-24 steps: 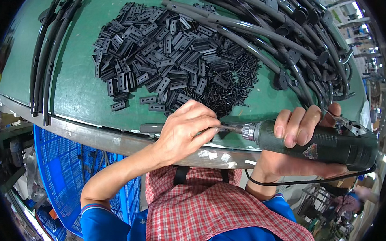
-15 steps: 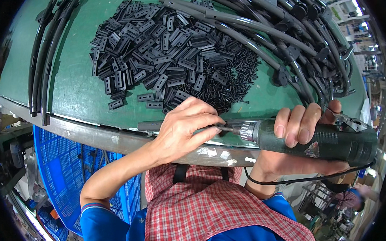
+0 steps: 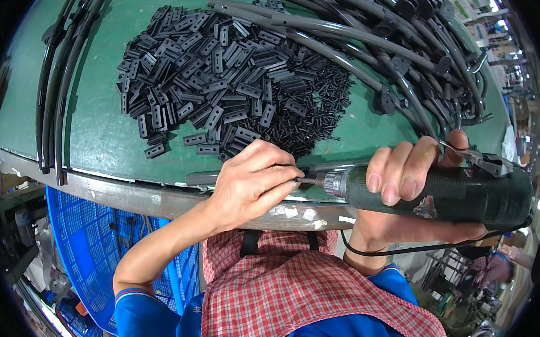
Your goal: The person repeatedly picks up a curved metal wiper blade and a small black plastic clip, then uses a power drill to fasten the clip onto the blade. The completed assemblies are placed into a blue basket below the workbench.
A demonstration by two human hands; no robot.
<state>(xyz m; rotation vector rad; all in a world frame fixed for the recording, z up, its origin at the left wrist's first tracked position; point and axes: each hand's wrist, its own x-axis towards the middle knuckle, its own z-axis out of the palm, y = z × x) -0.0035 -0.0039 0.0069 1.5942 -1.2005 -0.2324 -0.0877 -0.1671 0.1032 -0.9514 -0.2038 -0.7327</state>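
My right hand (image 3: 402, 173) is wrapped round a dark green corded electric screwdriver (image 3: 454, 195), which lies level and points left. Its bit (image 3: 309, 180) reaches the fingertips of my left hand (image 3: 257, 179). Those fingers are pinched together at the bit's tip; whatever small dark piece is between them is mostly hidden. Under the left hand runs a dark grey tube (image 3: 202, 178) along the table's front edge, its left end sticking out past the hand. Beyond the hands lies a heap of black two-holed blocks (image 3: 216, 86), and dark screws (image 3: 303, 130) are piled at its right.
Many bent grey tubes (image 3: 352, 34) are stacked at the far right of the green table (image 3: 97, 115). Several long dark tubes (image 3: 68, 88) lie at the left. A blue plastic basket (image 3: 86, 244) stands below the table edge. The power cord (image 3: 401, 254) loops under the right hand.
The screwdriver and my right hand have shifted slightly left, along with the left fingertips. The whole table scene sits a little further left in view. Both grips stay the same.
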